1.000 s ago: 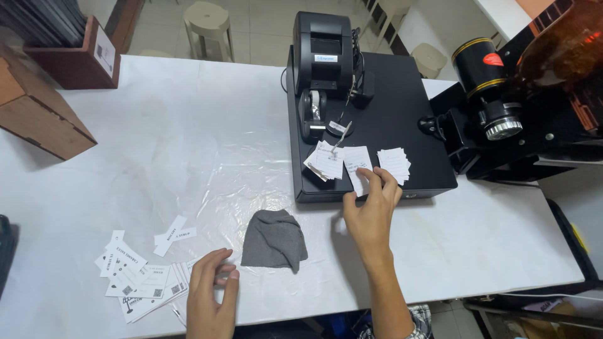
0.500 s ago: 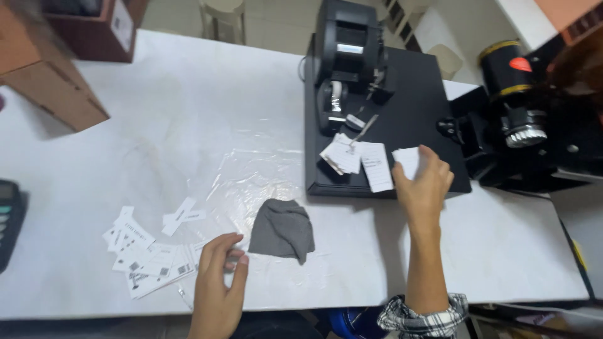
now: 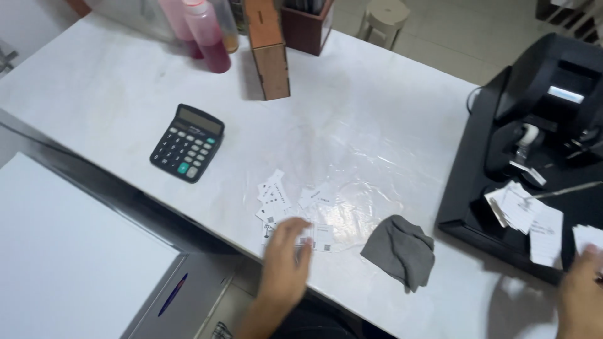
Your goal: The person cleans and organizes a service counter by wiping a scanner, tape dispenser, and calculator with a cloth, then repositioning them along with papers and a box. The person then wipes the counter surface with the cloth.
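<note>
From the head camera we see our left hand point(image 3: 286, 251) lying flat, fingers spread, on the scattered white paper labels point(image 3: 282, 204) near the front edge of the white table point(image 3: 377, 107), gripping nothing. Just right of it a crumpled grey cloth point(image 3: 400, 250) lies on clear plastic film point(image 3: 364, 169). Our right hand point(image 3: 581, 292) reaches a stack of white tags point(image 3: 527, 216) on the black tray point(image 3: 468, 188) below the label printer point(image 3: 553, 113); it is blurred, so we cannot tell its grip. A black calculator point(image 3: 187, 142) sits well to the left.

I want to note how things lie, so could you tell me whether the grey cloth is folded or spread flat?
Crumpled: the grey cloth lies bunched in uneven folds on the white table.
</note>
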